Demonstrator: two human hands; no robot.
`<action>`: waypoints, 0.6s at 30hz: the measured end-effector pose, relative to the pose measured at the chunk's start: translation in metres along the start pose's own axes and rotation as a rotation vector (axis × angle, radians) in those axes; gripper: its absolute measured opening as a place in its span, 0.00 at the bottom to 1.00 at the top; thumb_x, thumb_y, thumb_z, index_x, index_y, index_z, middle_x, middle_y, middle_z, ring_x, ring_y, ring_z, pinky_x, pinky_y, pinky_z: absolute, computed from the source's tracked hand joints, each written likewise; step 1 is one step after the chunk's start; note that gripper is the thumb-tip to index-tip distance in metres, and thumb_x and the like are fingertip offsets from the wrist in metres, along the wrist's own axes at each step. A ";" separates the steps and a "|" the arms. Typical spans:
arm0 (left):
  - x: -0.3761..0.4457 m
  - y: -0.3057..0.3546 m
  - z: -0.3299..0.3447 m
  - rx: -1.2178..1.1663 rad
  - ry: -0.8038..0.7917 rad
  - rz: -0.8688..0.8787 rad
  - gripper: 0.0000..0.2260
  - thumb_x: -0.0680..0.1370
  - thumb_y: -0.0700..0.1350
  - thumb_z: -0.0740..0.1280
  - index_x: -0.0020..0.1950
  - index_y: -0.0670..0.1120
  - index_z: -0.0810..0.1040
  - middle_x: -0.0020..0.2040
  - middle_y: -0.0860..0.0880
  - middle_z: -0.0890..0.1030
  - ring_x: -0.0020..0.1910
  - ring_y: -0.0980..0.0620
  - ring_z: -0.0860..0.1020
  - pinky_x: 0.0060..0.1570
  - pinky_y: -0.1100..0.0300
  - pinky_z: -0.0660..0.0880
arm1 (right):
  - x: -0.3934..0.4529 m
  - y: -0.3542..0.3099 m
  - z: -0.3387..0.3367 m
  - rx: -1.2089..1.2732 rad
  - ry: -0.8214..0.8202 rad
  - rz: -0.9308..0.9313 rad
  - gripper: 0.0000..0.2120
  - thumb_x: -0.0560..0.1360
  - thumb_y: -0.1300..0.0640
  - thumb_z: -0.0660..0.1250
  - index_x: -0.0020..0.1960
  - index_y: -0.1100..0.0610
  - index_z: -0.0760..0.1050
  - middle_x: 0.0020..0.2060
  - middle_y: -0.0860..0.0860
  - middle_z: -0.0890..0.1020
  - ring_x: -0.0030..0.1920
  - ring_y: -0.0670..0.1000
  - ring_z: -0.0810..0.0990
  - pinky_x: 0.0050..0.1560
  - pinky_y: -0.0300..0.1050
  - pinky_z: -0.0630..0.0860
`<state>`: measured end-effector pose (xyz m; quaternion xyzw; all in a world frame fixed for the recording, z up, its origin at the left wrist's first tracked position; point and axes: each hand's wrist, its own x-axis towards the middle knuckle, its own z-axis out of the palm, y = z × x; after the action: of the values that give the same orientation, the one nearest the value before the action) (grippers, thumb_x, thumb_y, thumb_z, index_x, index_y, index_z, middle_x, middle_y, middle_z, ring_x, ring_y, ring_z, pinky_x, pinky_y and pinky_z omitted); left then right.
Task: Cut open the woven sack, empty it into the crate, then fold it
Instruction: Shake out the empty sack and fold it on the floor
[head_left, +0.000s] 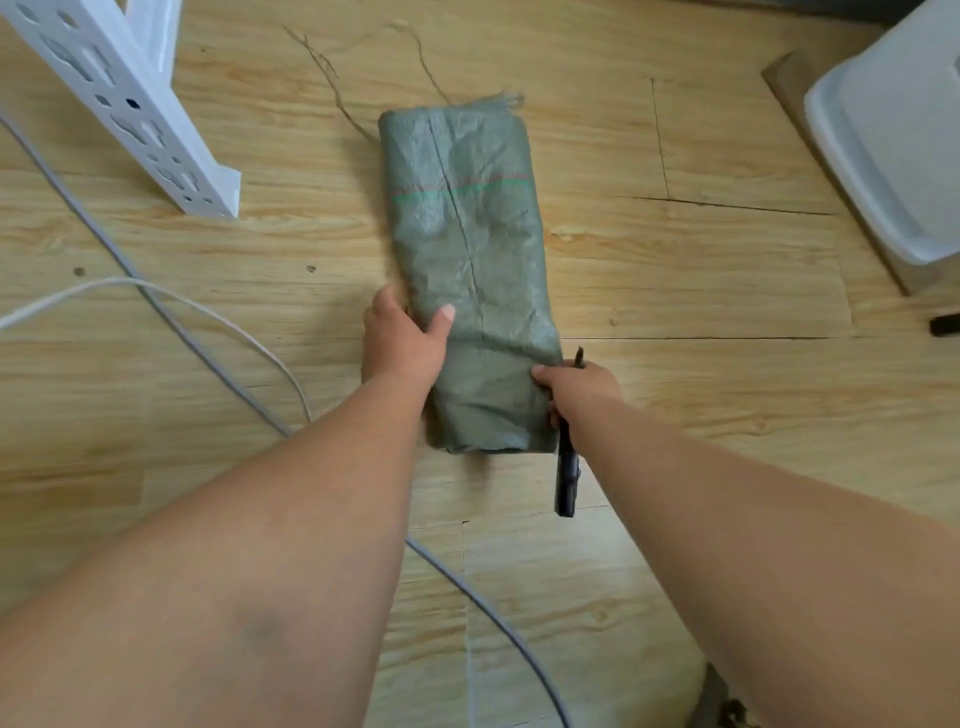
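Observation:
A grey-green woven sack (467, 234) lies flat on the wooden floor, folded into a long narrow strip that runs away from me. Frayed threads hang from its far end. My left hand (402, 338) grips the strip's left edge near its near end, thumb on top. On the right edge, my right hand (576, 392) pinches the sack, and a black knife (566, 473) sits under this hand, its handle pointing back toward me. Whether the hand holds the knife is unclear.
A white perforated metal frame leg (130, 104) stands at the upper left. Grey and white cables (171, 312) cross the floor on the left and below my arms. A white plastic crate (893, 130) sits at the right edge. Loose threads (332, 78) lie beyond the sack.

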<state>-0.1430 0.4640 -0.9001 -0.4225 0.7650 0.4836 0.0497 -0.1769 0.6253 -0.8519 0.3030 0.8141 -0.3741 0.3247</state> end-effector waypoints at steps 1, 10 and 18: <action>-0.003 -0.001 -0.001 -0.077 -0.112 -0.081 0.31 0.74 0.60 0.68 0.72 0.47 0.67 0.67 0.47 0.74 0.64 0.45 0.74 0.62 0.53 0.71 | 0.000 -0.005 -0.002 0.051 -0.016 0.001 0.10 0.73 0.54 0.72 0.51 0.57 0.76 0.32 0.52 0.75 0.28 0.51 0.72 0.31 0.44 0.72; -0.014 0.007 -0.051 -0.577 -0.847 -0.517 0.19 0.73 0.42 0.73 0.62 0.45 0.73 0.65 0.41 0.76 0.56 0.45 0.79 0.50 0.48 0.81 | -0.010 -0.047 -0.010 0.176 -0.084 -0.064 0.09 0.72 0.59 0.74 0.48 0.57 0.75 0.31 0.53 0.73 0.27 0.49 0.69 0.29 0.43 0.70; 0.024 -0.002 -0.080 -0.503 0.186 -0.277 0.21 0.73 0.46 0.72 0.66 0.48 0.76 0.59 0.48 0.80 0.55 0.46 0.80 0.59 0.50 0.77 | -0.047 -0.074 0.035 -0.071 -0.365 -0.226 0.26 0.74 0.58 0.73 0.69 0.53 0.70 0.39 0.54 0.76 0.29 0.48 0.71 0.28 0.42 0.71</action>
<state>-0.1305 0.3870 -0.8714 -0.5644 0.5575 0.6057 -0.0610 -0.1920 0.5456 -0.8035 0.1257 0.7833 -0.4278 0.4331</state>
